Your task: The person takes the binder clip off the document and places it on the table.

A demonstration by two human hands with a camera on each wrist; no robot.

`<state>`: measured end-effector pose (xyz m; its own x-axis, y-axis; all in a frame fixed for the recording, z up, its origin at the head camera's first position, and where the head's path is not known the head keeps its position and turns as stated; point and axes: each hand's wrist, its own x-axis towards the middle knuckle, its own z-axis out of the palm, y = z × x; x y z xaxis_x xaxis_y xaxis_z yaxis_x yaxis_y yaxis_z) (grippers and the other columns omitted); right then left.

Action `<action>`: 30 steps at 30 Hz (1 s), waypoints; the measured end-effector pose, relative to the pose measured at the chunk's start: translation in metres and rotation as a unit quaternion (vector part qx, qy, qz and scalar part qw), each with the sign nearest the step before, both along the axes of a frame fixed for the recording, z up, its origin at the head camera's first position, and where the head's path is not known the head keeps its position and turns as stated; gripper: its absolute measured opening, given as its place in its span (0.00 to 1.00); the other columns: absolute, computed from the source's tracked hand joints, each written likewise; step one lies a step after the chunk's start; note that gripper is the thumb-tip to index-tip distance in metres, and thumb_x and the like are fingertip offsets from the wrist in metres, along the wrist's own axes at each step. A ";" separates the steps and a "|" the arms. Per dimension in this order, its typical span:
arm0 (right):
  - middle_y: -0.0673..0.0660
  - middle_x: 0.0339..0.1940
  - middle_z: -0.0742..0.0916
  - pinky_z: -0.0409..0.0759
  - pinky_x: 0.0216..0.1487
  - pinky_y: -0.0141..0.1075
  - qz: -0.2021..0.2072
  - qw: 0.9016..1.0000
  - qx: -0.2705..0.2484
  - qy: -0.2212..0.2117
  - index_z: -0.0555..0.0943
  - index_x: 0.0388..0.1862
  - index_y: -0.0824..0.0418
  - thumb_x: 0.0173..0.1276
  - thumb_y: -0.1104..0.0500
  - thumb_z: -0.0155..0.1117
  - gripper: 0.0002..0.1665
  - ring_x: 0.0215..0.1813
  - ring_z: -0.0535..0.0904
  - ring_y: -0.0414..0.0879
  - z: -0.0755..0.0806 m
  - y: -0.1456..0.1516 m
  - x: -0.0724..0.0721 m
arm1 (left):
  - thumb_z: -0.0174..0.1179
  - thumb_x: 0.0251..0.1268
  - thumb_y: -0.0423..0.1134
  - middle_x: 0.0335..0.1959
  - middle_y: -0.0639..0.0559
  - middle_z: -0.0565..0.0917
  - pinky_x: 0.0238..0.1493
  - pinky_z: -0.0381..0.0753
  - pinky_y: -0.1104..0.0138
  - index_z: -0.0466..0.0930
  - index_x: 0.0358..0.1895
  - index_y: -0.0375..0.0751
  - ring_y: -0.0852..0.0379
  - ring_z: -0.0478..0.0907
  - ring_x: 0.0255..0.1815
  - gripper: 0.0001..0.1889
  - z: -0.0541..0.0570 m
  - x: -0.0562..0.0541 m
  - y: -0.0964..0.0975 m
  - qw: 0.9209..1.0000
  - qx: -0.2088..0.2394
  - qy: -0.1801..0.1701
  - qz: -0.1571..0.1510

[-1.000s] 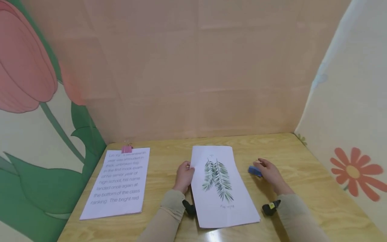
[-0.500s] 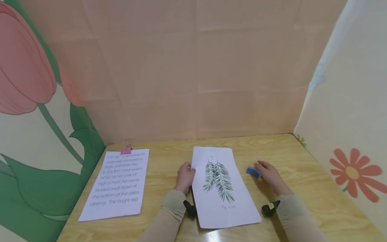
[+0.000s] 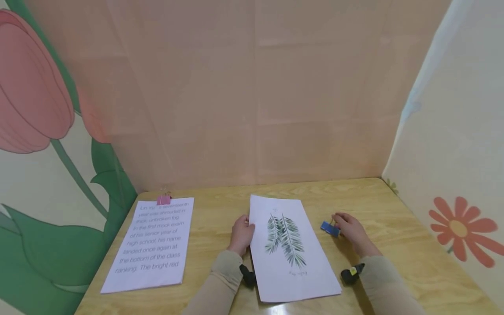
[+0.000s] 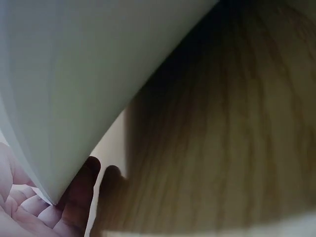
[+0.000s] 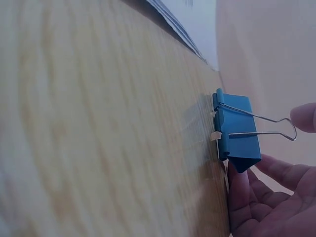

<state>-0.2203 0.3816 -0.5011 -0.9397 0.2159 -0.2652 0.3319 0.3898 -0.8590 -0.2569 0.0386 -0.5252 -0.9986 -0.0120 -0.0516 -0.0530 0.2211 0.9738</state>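
Observation:
My left hand [image 3: 242,235] grips the left edge of a paper stack [image 3: 294,249] whose top sheet bears a green palm-leaf print. In the left wrist view, the paper's underside [image 4: 84,74] rises off the table, its corner between my thumb and curled fingers [image 4: 76,202]. Right of the stack, apart from it, my right hand [image 3: 352,229] holds a blue binder clip [image 3: 330,229] by the table top. In the right wrist view, a wire handle of the clip [image 5: 240,131] points to my thumb, with other fingers [image 5: 247,197] below and behind it.
On the left of the wooden table [image 3: 220,205] lies another stack of printed text [image 3: 151,249], held at the top by a pink binder clip [image 3: 163,200]. A pinkish wall [image 3: 256,96] stands behind the table, with flower-painted panels [image 3: 458,229] on both sides.
The blue binder clip has turned in my right hand, and its wire handle now shows. My left hand keeps its grip on the paper stack. The head view has tipped up slightly.

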 end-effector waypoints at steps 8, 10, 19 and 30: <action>0.76 0.69 0.73 0.75 0.51 0.35 -0.001 1.000 0.008 0.016 0.60 0.76 0.76 0.84 0.45 0.47 0.39 0.66 0.73 0.63 0.001 -0.002 0.002 | 0.58 0.70 0.27 0.37 0.39 0.85 0.35 0.81 0.62 0.76 0.45 0.27 0.51 0.81 0.33 0.06 0.000 -0.001 -0.002 1.000 0.016 -0.004 -0.026; 0.76 0.69 0.73 0.75 0.51 0.35 -0.001 1.000 0.011 0.016 0.60 0.76 0.76 0.84 0.46 0.47 0.39 0.66 0.73 0.64 0.002 -0.003 0.002 | 0.57 0.71 0.28 0.42 0.37 0.86 0.41 0.83 0.60 0.76 0.49 0.26 0.49 0.83 0.38 0.08 0.001 -0.002 -0.003 0.999 0.021 -0.016 -0.033; 0.77 0.72 0.70 0.72 0.66 0.52 0.006 1.000 0.013 0.010 0.57 0.77 0.77 0.84 0.46 0.45 0.39 0.71 0.69 0.68 0.001 -0.006 0.005 | 0.55 0.75 0.32 0.52 0.33 0.80 0.52 0.81 0.53 0.69 0.62 0.25 0.42 0.80 0.51 0.19 0.005 0.000 -0.009 0.998 0.029 -0.056 -0.031; 0.76 0.69 0.71 0.75 0.50 0.36 -0.022 0.998 0.043 0.045 0.57 0.77 0.76 0.84 0.47 0.46 0.39 0.66 0.72 0.66 0.005 -0.008 0.010 | 0.54 0.74 0.32 0.64 0.28 0.74 0.66 0.72 0.45 0.62 0.71 0.26 0.32 0.73 0.65 0.26 0.011 0.005 -0.019 0.999 0.030 -0.036 -0.015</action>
